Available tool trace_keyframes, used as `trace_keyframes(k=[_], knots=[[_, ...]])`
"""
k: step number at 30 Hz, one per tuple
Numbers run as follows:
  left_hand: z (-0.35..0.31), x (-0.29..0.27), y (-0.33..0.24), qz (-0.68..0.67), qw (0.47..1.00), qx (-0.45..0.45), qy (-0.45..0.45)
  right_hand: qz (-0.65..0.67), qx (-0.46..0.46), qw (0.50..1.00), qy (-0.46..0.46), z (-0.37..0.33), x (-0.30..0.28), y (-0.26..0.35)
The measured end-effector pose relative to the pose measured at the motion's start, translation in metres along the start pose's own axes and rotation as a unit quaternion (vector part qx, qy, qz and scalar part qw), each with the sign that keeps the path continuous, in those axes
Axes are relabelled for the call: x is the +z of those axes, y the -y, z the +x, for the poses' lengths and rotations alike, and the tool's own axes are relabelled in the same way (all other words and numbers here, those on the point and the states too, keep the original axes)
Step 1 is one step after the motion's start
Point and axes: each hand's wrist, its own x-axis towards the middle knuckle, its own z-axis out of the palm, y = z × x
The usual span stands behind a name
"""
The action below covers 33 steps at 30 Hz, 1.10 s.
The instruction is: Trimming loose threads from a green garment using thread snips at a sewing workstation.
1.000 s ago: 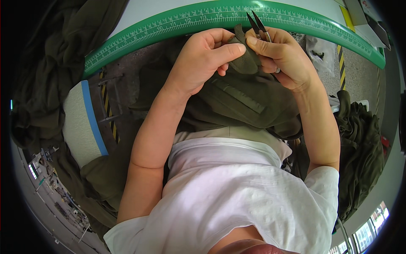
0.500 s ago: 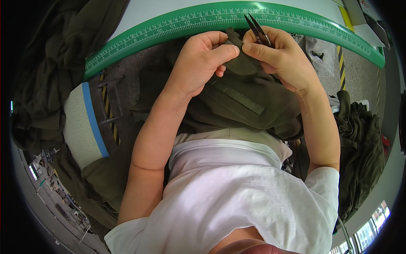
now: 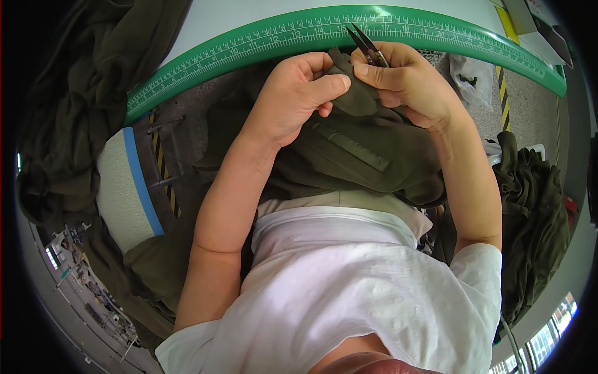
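Observation:
A dark olive fabric garment (image 3: pixel 398 146) lies bunched across my lap, with a narrow strip sewn on it. My left hand (image 3: pixel 293 93) is closed on a raised edge of this garment, thumb laid over the cloth. Just right of it, my right hand (image 3: pixel 411 81) holds small dark-bladed scissors (image 3: pixel 366 45), blades pointing up and away to the left. The right thumb and forefinger are pressed together beside the raised cloth edge; whether they also pinch fabric or a thread I cannot tell.
Beyond my hands runs the table's curved green edge (image 3: pixel 274 38) with ruler markings. More olive garments hang at the left (image 3: pixel 68 124) and lie heaped at the right (image 3: pixel 529 218). A pale blue-edged board (image 3: pixel 121 187) stands left, a clear plastic bag (image 3: pixel 470 81) beyond right.
The scissors and my right hand have shifted slightly left. My left hand and the raised cloth have dropped a little toward me.

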Motion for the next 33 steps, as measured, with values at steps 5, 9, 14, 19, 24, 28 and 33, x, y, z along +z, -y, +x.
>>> trace_keyframes(k=[5, 9, 14, 19, 24, 28, 33], knots=[[-0.004, 0.000, 0.003, -0.037, 0.999, -0.023, -0.016, 0.017, -0.004, 1.000, 0.012, 0.000, 0.001, 0.002], [-0.006, 0.000, 0.004, -0.039, 0.999, -0.024, -0.023, 0.011, -0.010, 1.000, 0.019, 0.001, 0.000, 0.001], [-0.008, 0.004, 0.006, -0.027, 0.998, -0.009, -0.057, -0.016, -0.041, 0.999, 0.033, 0.000, 0.004, -0.001], [-0.008, 0.005, 0.013, -0.044, 0.996, 0.031, -0.066, -0.071, -0.132, 0.987, -0.048, -0.003, 0.014, -0.007], [-0.011, 0.016, 0.011, -0.044, 0.989, 0.037, -0.134, 0.058, -0.206, 0.959, -0.186, -0.032, 0.031, -0.002], [-0.010, 0.016, 0.017, -0.052, 0.986, 0.079, -0.137, 0.185, -0.137, 0.970, -0.072, -0.054, 0.054, -0.018], [-0.011, 0.020, 0.018, -0.051, 0.980, 0.138, -0.133, 0.162, -0.084, 0.982, -0.055, -0.053, 0.067, -0.032]])
